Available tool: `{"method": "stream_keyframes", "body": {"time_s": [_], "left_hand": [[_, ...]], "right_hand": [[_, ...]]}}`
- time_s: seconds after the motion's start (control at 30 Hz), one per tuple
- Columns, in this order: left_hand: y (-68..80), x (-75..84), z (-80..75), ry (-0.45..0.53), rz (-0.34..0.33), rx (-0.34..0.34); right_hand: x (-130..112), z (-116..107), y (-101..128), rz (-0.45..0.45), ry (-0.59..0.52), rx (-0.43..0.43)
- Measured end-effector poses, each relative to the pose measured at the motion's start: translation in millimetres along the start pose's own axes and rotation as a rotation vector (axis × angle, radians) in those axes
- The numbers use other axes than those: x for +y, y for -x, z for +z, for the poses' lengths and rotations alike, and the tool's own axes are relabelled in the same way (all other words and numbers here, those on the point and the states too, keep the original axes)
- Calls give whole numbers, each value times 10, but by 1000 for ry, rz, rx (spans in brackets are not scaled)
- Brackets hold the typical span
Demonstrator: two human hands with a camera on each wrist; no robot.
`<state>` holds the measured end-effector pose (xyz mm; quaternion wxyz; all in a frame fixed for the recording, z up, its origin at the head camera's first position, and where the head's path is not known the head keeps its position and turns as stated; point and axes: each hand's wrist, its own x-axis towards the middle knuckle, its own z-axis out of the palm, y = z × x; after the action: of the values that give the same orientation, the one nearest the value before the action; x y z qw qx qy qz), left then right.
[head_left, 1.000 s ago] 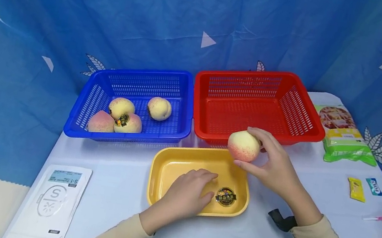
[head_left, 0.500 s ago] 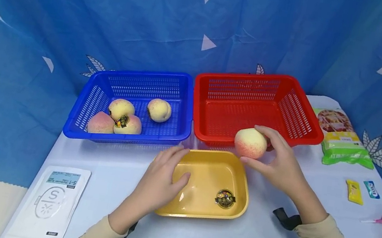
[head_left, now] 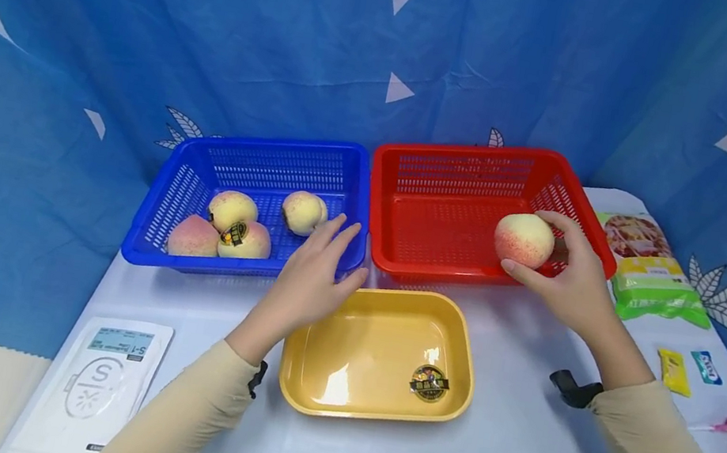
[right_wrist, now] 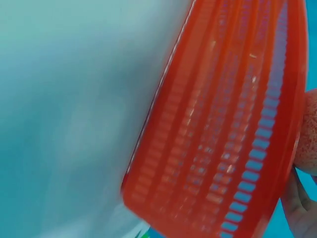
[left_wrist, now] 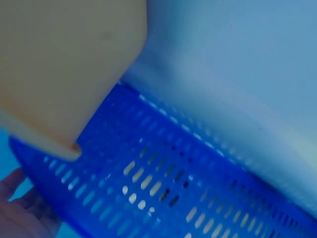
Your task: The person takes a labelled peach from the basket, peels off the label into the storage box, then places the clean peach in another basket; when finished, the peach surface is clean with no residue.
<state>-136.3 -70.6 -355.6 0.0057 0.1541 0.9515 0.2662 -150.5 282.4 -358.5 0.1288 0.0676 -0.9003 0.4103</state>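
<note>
Moved: since the earlier frame the left hand has left the yellow tray for the blue basket; the right hand has carried the peach over the red basket.
Left hand: fingers loosely spread, holding nothing, at the blue basket's near right corner, by its four peaches.
Right hand: fingers curled round the peach, above the red basket's right side.
Doing it well: I'd lower the peach onto the basket floor before letting go.
Views: head shows both hands; left wrist shows only blue mesh and fingertips; right wrist shows the red basket's underside and the peach's edge.
</note>
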Motion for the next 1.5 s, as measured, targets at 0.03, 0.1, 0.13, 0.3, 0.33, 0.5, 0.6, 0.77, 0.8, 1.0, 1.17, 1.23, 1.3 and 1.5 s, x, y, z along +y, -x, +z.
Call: {"method": "stream_keyframes", "body": {"time_s": [0.03, 0.1, 0.13, 0.3, 0.33, 0.5, 0.6, 0.77, 0.8, 1.0, 1.17, 1.23, 1.3, 1.5], "left_hand": [[-33, -2, 20, 0, 2, -11], [-87, -3, 57, -2, 8, -32], [-107, -4, 73, -4, 8, -42], [-153, -6, 131, -34, -9, -64], [-156, -7, 138, -46, -11, -64], [-166, -23, 169, -89, -14, -49], [-168, -32, 177, -91, -17, -40], [-161, -35, 186, -92, -20, -37], [-160, -35, 189, -95, -18, -36], [-166, -28, 212, -102, -1, -33], [-183, -8, 216, -101, 3, -48], [-192, 6, 214, -102, 8, -54], [-202, 21, 213, -96, 16, -56], [-240, 58, 224, -96, 39, -62]], "right_hand": [[35, -16, -48, 9, 10, -6], [101, -42, -153, 27, 29, -31], [134, -50, -211, 34, 39, -46], [276, -51, -529, 103, 88, -149], [301, -41, -595, 120, 100, -171], [404, 38, -899, 196, 157, -273], [446, 83, -1034, 221, 172, -319], [506, 164, -1180, 256, 180, -366], [521, 181, -1199, 262, 185, -371], [588, 236, -1267, 295, 206, -382], [606, 241, -1273, 303, 231, -405], [615, 240, -1272, 296, 250, -410], [620, 238, -1265, 282, 269, -412], [653, 213, -1239, 272, 288, -414]]}}
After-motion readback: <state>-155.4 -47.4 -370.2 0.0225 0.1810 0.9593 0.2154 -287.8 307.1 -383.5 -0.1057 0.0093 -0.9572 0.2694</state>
